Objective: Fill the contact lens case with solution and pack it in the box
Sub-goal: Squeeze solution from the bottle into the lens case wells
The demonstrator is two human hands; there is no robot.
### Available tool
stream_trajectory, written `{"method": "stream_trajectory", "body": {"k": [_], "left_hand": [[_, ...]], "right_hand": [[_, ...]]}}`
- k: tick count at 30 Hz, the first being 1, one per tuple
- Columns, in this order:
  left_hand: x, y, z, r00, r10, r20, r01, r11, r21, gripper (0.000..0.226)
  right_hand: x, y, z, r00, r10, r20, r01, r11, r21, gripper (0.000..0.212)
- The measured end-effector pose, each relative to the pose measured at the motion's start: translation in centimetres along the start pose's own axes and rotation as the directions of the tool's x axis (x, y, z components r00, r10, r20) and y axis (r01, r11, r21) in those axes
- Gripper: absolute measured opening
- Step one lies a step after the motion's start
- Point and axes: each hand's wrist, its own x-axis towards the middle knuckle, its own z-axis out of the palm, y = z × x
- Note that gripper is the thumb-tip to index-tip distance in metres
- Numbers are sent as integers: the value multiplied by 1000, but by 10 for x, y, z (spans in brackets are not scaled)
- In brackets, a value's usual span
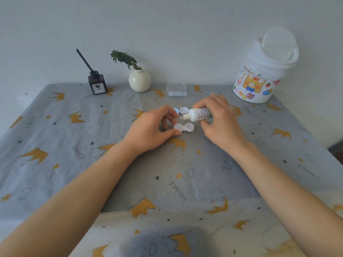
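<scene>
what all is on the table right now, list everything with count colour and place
lens case: 1, clear white, open, table centre
caps: 2, one blue, one white, behind the case
solution bottle: 1, white, tipped with its nozzle toward the case
box: 1, clear, open, far centre
vase: 1, cream, holds a green sprig, far left of the box
diffuser: 1, dark, black sticks, far left
bin: 1, white with bear stickers, far right
tablecloth: 1, grey with yellow crowns
left hand: pinches the case
right hand: grips the bottle

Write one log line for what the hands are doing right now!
left hand: steadies open white plastic lens case | right hand: tips small white solution bottle over it | clear plastic box: behind
</scene>
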Motion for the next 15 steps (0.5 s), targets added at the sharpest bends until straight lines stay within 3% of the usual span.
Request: {"method": "stream_trajectory", "body": {"k": [9,15], "left_hand": [[-1,5,-5,999,-22,-36,22,1000,-8,37],[2,9,-18,980,-103,-168,85,990,-110,14]], "right_hand": [[0,0,2,994,97,-46,-92,990,110,33],[12,-7,-1,981,185,-62,-170,965,201,37]]}}
